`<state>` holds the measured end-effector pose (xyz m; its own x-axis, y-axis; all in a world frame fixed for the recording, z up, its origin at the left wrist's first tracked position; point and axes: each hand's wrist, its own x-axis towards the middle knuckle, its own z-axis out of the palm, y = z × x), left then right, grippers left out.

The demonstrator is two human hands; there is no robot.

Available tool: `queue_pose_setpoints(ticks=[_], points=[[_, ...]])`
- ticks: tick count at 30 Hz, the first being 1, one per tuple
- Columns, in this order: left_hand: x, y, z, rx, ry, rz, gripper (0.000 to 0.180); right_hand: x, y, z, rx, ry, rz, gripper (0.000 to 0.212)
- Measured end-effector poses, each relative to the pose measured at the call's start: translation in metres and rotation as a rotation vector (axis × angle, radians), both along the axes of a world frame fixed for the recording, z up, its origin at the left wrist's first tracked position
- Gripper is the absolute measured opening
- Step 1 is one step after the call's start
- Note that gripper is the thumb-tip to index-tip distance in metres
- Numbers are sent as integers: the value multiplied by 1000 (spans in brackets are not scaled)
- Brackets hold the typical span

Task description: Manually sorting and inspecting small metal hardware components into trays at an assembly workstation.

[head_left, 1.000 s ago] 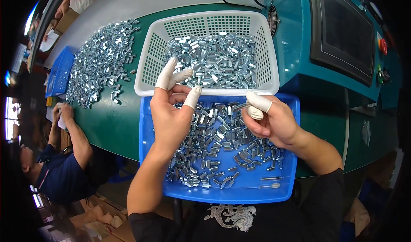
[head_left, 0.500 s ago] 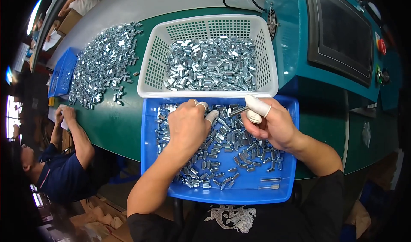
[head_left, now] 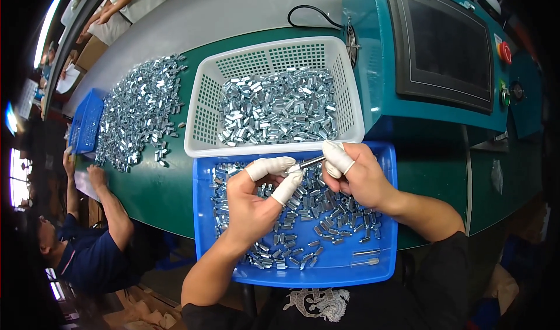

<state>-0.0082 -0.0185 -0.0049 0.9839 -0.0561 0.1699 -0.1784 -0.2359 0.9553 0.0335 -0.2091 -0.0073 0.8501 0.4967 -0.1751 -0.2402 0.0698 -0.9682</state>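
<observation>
Presently catalogued: two hands over a blue tray of small metal parts, a thin metal rod held between them.

A thin metal rod [head_left: 309, 162] is pinched at one end by the white-capped fingers of the left hand [head_left: 256, 198] and at the other by the capped thumb and finger of the right hand [head_left: 359, 175]; both hands are closed narrowly on it, just above the far edge of the blue tray [head_left: 388, 254]. Loose silvery metal parts [head_left: 326, 213] are spread in the tray. A white perforated basket [head_left: 201, 120], filled with similar parts, is set touching the tray's far side on the green surface [head_left: 157, 196]. A further heap of parts [head_left: 137, 117] lies to the left, near another person's arm [head_left: 111, 204]. A dark screen panel [head_left: 446, 44] is mounted at right.
</observation>
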Motion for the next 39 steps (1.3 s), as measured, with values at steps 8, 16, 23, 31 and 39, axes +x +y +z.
queue_pose_setpoints(ticks=[8,16,23,31,39], points=[[-3,0,0,16,40,-86,21,-4,3,-1,4,-114,24,41],[-2,-3,0,180,-300,-50,20,-10,3,-1,-58,-263,22,42],[-1,0,-2,38,-126,-105,21,-10,4,0,-14,-144,32,44],[0,-8,0,212,-323,-49,22,-2,3,10,-10,186,151,47],[-6,-8,8,57,-181,30,27,0,1,4,231,297,139,46]])
